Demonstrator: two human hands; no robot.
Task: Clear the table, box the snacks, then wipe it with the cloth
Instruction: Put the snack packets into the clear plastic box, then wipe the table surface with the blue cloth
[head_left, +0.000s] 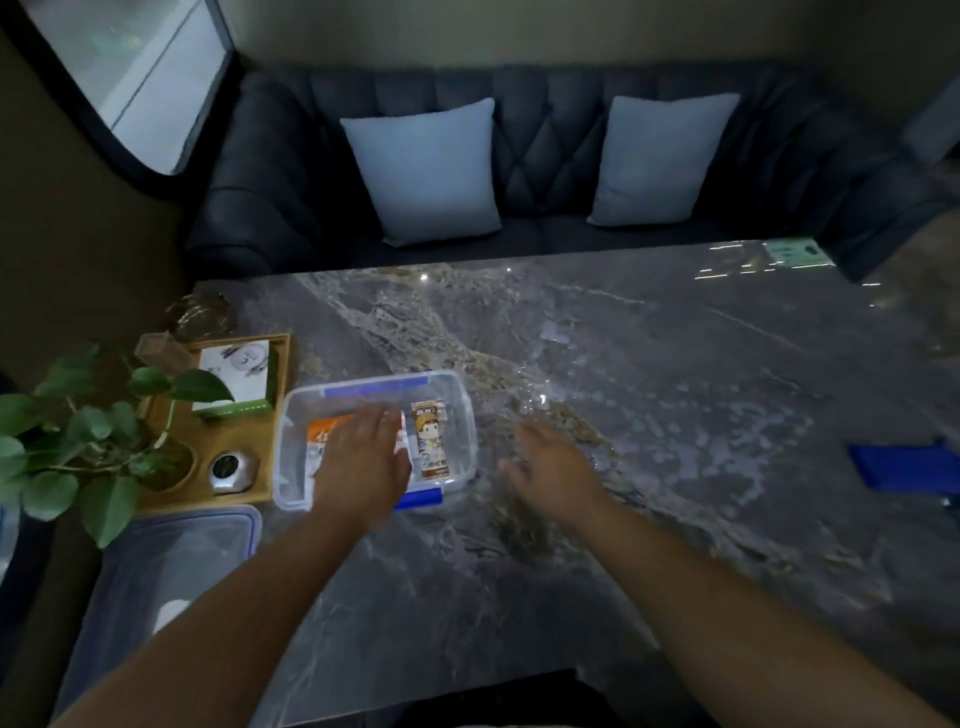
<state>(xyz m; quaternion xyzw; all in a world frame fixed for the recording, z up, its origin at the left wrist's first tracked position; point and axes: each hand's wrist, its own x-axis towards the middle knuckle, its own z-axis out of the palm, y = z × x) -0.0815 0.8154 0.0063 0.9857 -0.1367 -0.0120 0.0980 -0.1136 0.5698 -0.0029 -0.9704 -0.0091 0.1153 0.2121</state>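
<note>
You have one view only, a wide-angle camera on the person's head, looking forward and steeply down over the marble table. It sits close above the near edge: both forearms enter from the bottom, and the left hand and right hand fall near the middle. Beyond the fingertips the view faces the dark sofa. The edges bow, bending the window frame at upper left.
</note>
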